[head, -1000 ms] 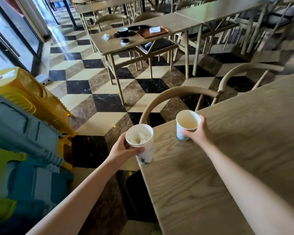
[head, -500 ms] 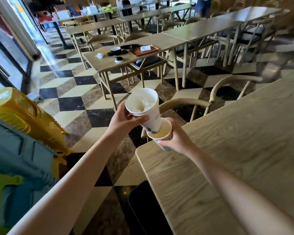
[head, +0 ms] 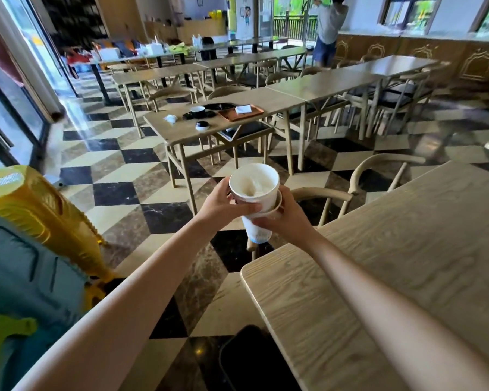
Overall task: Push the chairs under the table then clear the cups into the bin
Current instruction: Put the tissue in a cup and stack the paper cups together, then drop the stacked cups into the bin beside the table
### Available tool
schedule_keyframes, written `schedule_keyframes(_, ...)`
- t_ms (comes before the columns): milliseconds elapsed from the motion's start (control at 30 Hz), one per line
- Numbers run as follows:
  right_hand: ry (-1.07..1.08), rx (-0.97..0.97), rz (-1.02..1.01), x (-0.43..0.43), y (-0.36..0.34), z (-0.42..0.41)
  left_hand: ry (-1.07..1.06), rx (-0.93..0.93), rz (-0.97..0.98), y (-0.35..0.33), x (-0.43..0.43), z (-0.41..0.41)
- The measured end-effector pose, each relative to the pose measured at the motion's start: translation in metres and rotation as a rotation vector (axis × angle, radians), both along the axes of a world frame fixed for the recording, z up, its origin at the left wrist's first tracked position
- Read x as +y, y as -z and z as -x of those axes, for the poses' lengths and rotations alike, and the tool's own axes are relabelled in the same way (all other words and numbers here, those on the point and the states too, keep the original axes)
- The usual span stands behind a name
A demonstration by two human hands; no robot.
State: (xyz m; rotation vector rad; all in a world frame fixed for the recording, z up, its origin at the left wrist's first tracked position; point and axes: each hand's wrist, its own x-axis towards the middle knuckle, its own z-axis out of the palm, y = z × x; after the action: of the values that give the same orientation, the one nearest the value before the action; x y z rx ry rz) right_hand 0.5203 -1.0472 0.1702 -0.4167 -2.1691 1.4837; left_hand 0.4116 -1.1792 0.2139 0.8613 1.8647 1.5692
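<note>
We read no legible print on either cup. Left hand [head: 223,206] grips upper cup [head: 254,187], now nested in lower cup [head: 259,234], gripped by right hand [head: 290,218], both lifted off surface [head: 378,277].

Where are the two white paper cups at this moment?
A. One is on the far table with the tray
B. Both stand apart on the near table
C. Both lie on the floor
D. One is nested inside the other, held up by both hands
D: the upper cup sits inside the lower cup, with the left hand and right hand gripping the stack beyond the near table edge, above the floor.
</note>
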Motion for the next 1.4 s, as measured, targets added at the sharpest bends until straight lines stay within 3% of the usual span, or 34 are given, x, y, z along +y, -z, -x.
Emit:
schedule_keyframes(267,-0.009,-0.026,-0.018,-0.020,-0.010,0.022,0.118,0.032,0.036,0.007,-0.020,0.022)
schedule_keyframes(467,-0.002,-0.077,-0.038,-0.038,-0.005,0.024,0.064,0.066,0.128,0.011,-0.034,0.032)
schedule_keyframes(700,-0.019,-0.221,0.043,-0.065,0.056,0.025,-0.002,0.072,0.283,0.075,-0.058,0.029)
schedule_keyframes(833,-0.093,-0.304,0.068,-0.081,0.092,0.028,-0.082,-0.020,0.324,0.118,-0.075,0.024)
schedule_keyframes(933,-0.152,-0.462,-0.021,-0.078,0.121,0.035,-0.184,-0.053,0.327,0.147,-0.087,0.021)
schedule_keyframes(1067,-0.177,-0.778,-0.288,-0.057,0.170,0.034,-0.302,-0.109,0.350,0.196,-0.101,0.016)
schedule_keyframes(1167,-0.206,-0.893,-0.441,-0.045,0.201,0.023,-0.353,-0.154,0.409,0.240,-0.107,0.006)
schedule_keyframes(1400,-0.173,-0.868,-0.783,-0.037,0.250,-0.008,-0.390,-0.292,0.472,0.316,-0.114,-0.029)
